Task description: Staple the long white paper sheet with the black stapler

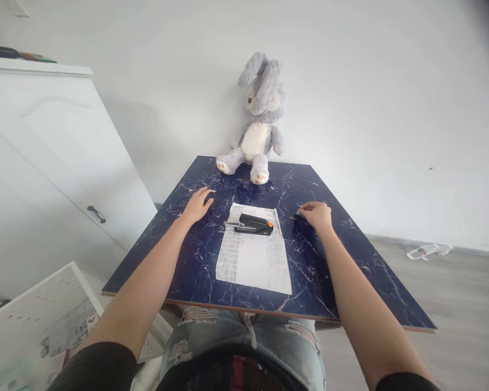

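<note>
Here, illegibly small print (274, 255) on paper (255, 260) beneath a black stapler (255, 224)

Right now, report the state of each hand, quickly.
Left hand: open, a small pale strip at its fingertips; whether held, can't tell.
Right hand: closed, fingertips pinched together; whether it holds anything can't be told.

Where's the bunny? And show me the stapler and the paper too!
Bunny (255, 139): head view, on its white belly.
Stapler (254, 221): head view, on its black upper arm.
Paper (257, 265): head view, on its bare lower middle.
</note>
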Demonstrator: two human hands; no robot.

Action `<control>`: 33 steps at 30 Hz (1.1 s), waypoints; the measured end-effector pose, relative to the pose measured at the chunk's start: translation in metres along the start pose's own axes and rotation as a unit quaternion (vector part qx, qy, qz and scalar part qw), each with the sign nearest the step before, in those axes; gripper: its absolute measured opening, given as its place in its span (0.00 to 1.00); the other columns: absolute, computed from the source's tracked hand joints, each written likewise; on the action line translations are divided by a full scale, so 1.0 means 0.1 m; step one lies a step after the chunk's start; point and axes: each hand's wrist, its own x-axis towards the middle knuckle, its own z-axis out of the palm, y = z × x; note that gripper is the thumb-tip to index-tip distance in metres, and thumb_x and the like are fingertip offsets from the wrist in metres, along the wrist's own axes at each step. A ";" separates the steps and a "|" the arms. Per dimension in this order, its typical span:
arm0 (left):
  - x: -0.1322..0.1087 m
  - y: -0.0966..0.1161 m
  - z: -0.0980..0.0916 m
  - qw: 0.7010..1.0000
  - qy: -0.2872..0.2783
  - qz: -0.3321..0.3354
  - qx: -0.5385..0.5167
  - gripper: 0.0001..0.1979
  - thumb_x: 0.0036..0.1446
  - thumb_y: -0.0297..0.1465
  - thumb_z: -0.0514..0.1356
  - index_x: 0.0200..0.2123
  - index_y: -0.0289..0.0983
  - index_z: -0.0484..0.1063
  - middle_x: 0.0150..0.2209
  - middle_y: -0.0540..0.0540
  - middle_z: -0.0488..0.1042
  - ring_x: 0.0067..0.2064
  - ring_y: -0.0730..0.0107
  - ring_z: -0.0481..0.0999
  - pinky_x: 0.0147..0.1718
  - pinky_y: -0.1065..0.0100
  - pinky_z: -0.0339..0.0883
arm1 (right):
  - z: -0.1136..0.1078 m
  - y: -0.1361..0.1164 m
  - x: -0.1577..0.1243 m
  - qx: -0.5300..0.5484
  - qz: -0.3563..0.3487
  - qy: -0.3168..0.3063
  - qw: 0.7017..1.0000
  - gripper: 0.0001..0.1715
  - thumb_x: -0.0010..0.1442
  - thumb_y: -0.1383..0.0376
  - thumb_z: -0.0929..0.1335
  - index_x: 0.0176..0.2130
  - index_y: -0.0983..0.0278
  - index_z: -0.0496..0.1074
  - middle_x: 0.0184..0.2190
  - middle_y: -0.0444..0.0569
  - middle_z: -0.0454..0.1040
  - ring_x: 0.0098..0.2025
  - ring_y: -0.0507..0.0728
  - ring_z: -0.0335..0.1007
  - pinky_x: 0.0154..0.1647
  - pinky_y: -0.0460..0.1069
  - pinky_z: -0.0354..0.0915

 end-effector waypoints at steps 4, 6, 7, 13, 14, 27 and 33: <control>0.00 -0.11 0.14 0.990 -0.088 -0.033 0.101 0.30 0.65 0.40 0.56 0.69 0.42 0.61 0.74 0.39 0.51 0.74 0.44 0.47 0.70 0.42 0.35 | 0.02 0.30 0.14 0.102 0.079 0.010 0.992 0.09 0.43 0.63 0.77 0.28 0.65 0.80 0.22 0.50 0.79 0.24 0.59 0.78 0.31 0.51 0.76; -0.01 -0.08 0.18 0.985 -0.107 -0.041 0.126 0.30 0.66 0.40 0.55 0.69 0.44 0.60 0.73 0.41 0.52 0.74 0.43 0.46 0.69 0.40 0.33 | 0.09 0.33 0.16 0.123 0.081 0.017 0.989 0.12 0.44 0.61 0.76 0.30 0.66 0.80 0.24 0.52 0.81 0.26 0.60 0.80 0.30 0.50 0.76; -0.01 -0.07 0.18 0.984 -0.110 -0.043 0.131 0.30 0.66 0.40 0.55 0.69 0.45 0.61 0.73 0.42 0.53 0.74 0.42 0.46 0.69 0.40 0.32 | 0.12 0.34 0.17 0.131 0.080 0.020 0.988 0.13 0.45 0.61 0.76 0.31 0.66 0.81 0.25 0.53 0.81 0.27 0.60 0.80 0.31 0.50 0.77; 0.00 -0.02 0.12 0.989 -0.072 -0.010 0.132 0.28 0.65 0.39 0.57 0.66 0.42 0.64 0.67 0.36 0.63 0.68 0.42 0.59 0.68 0.43 0.43 | 0.20 0.37 0.18 0.120 0.063 0.045 0.990 0.16 0.48 0.64 0.73 0.39 0.67 0.80 0.33 0.55 0.83 0.26 0.58 0.80 0.31 0.49 0.76; 0.00 -0.02 0.11 0.989 -0.060 -0.003 0.136 0.27 0.64 0.39 0.58 0.65 0.41 0.65 0.65 0.35 0.65 0.66 0.43 0.63 0.66 0.45 0.47 | 0.20 0.38 0.18 0.110 0.061 0.047 0.991 0.15 0.48 0.64 0.72 0.38 0.67 0.80 0.32 0.54 0.83 0.26 0.57 0.79 0.31 0.49 0.76; 0.17 -0.06 0.21 0.992 -0.046 -0.008 0.113 0.27 0.61 0.22 0.53 0.63 0.36 0.69 0.68 0.35 0.61 0.70 0.45 0.58 0.68 0.42 0.45 | 0.27 0.25 0.08 -0.022 -0.002 0.024 0.999 0.14 0.47 0.67 0.69 0.34 0.64 0.83 0.32 0.52 0.83 0.35 0.60 0.78 0.46 0.53 0.71; 0.20 -0.03 0.20 0.987 -0.004 0.020 0.158 0.18 0.62 0.21 0.52 0.46 0.33 0.80 0.46 0.34 0.76 0.53 0.51 0.74 0.58 0.54 0.65 | 0.28 0.21 0.06 -0.049 -0.023 0.001 0.999 0.14 0.49 0.66 0.68 0.34 0.63 0.83 0.31 0.50 0.82 0.36 0.60 0.78 0.46 0.52 0.70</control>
